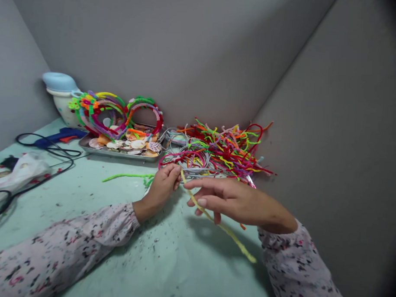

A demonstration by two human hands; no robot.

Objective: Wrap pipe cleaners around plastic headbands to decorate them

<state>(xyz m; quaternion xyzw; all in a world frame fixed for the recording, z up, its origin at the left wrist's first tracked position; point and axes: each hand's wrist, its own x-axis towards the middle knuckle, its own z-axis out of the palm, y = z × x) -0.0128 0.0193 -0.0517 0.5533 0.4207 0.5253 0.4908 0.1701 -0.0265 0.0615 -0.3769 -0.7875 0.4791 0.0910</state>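
A pale yellow pipe cleaner (236, 240) slants down to the right over the table. At its upper end, my left hand (164, 184) is closed in a pinch on it. My right hand (230, 199) is around its middle, fingers stretched and apart, with the thumb close beside the strand; it does not look gripped there. A bright green pipe cleaner (127, 176) lies just left of my left hand. Behind both hands is a tangled heap of colourful pipe cleaners (230, 145).
A metal tray (120, 152) holds shells (138, 144), with wrapped headbands (102, 112) standing in it. Behind it is a pale tumbler with a blue lid (60, 82). At left are a blue tool (60, 136), a black cable (48, 150) and a plastic bag (25, 172). Grey panels enclose the table.
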